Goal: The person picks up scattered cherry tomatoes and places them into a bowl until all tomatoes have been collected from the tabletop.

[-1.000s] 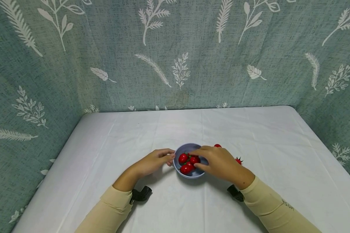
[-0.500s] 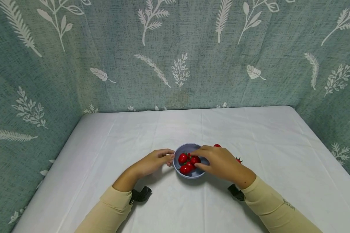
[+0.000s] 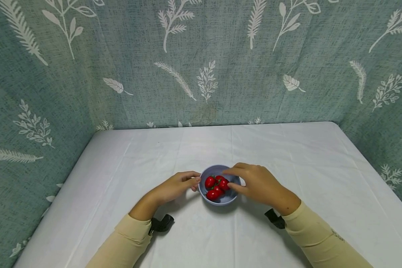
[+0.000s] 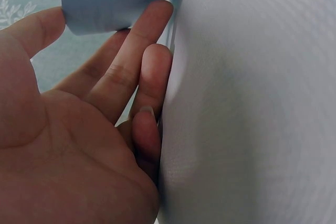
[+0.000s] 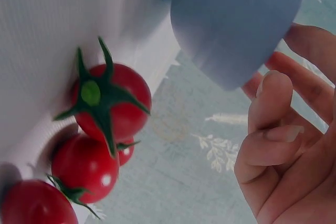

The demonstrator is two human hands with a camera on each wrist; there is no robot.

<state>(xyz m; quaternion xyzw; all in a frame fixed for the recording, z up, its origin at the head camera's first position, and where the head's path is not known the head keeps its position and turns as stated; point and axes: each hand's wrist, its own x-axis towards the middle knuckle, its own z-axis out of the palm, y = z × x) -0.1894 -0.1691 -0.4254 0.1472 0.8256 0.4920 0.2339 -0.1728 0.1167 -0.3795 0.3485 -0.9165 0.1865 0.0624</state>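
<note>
In the head view a blue-grey bowl (image 3: 221, 203) stands mid-table with several small red tomatoes (image 3: 216, 192) lying in it, green calyxes showing. My left hand (image 3: 177, 186) holds the bowl's left side, the thumb at the rim and the fingers against the outer wall. My right hand (image 3: 259, 184) hovers over the bowl's right rim, thumb and index finger spread apart near the rightmost tomato, with nothing gripped between them. Seen in the right wrist view, several more tomatoes (image 5: 86, 166) rest on the table beside this hand; in the head view the hand hides them.
A white cloth covers the table (image 3: 167, 149). Green leaf-patterned fabric (image 3: 137, 74) hangs behind and at both sides. Black wrist cameras (image 3: 162, 223) sit below both cream sleeves (image 3: 130, 232).
My right hand has drawn back to the right from above the tomatoes, thumb and index finger now wider apart. The loose tomatoes beyond it are now hidden. The left hand stays on the bowl.
</note>
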